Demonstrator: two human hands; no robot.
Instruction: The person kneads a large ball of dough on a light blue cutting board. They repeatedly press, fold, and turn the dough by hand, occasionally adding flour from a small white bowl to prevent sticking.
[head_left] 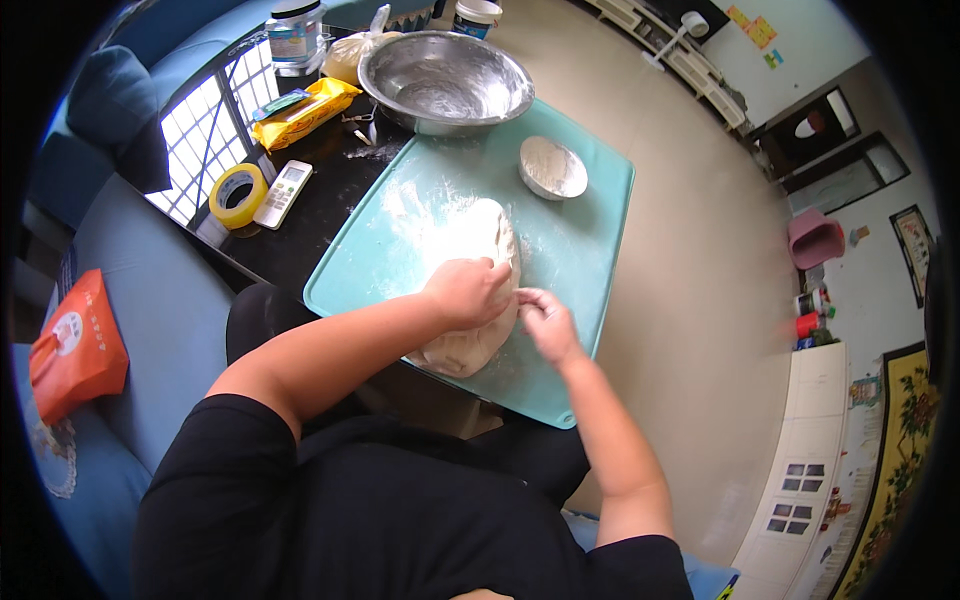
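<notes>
The dough (462,348) lies lengthwise on the turquoise board (588,245), its near end close to the board's near edge. The right hand (547,325) has thumb and fingertips bunched at the dough's right side; whether they pinch it cannot be told. The left hand (467,294) rests on the dough with bent fingers. Right of the dough, a bare stretch of board gives room as far as its raised rim. Farther off, the small bowl (571,182) stands near the far right corner, and the metal basin (378,76) overhangs the far edge. Left of the board, the desk (300,240) carries a remote (284,195) and yellow tape (238,196).

The left forearm covers part of the board's near left edge, and the left hand's underside is hidden. Glare washes out the dough's far end. Beyond, the basin partly hides a tied bag (346,58) and a white tub (478,12).
</notes>
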